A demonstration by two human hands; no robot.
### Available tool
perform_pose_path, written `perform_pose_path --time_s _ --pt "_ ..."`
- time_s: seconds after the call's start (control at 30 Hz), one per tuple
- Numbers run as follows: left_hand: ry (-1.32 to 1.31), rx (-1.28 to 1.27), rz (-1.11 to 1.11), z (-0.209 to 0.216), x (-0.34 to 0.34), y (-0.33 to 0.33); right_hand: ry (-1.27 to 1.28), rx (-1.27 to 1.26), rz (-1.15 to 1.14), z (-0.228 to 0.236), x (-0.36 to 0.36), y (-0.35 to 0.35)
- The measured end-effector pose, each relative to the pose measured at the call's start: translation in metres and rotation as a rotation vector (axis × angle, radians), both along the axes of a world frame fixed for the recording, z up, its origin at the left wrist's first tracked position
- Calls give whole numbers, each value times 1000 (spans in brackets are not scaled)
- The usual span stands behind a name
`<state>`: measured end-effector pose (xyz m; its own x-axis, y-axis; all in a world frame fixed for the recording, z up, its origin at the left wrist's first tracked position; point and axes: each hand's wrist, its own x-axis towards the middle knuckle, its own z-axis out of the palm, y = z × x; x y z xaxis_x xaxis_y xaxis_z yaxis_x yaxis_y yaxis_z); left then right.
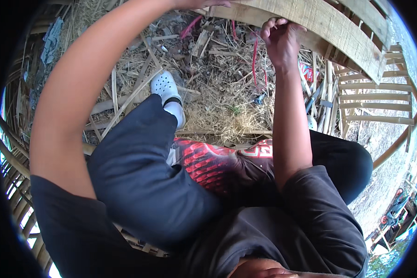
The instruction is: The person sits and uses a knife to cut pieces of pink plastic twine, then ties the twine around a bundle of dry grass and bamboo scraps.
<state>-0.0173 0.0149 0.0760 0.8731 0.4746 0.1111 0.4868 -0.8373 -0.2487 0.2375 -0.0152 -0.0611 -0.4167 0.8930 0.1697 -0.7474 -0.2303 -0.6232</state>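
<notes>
At the top edge, my left hand (201, 3) reaches the left end of a pale wooden plank (319, 24). Most of that hand is cut off by the picture edge, so its grip is hidden. My right hand (282, 44) is raised to the plank's lower edge, its fingers curled in and the thumb side against the wood. What those fingers hold, if anything, cannot be made out. Behind the plank run more wooden slats (363, 14) with gaps between them. Red strips of string (255, 60) hang just left of my right hand.
Dry straw (217, 111) and split bamboo pieces litter the ground below. A hammer-like tool (325, 104) lies right of my right forearm. A bamboo slat rack (375, 97) stands at the right. A red printed sack (208, 162) lies between my legs; my left foot wears a white clog (164, 85).
</notes>
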Motion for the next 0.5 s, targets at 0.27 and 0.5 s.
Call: perform_pose_path --time_s 0.27,0.5 --pt "-264 -20 485 64 60 13 -311 -181 -546 111 24 70" --pt "-68 208 614 105 77 16 -413 -140 -568 169 67 149"
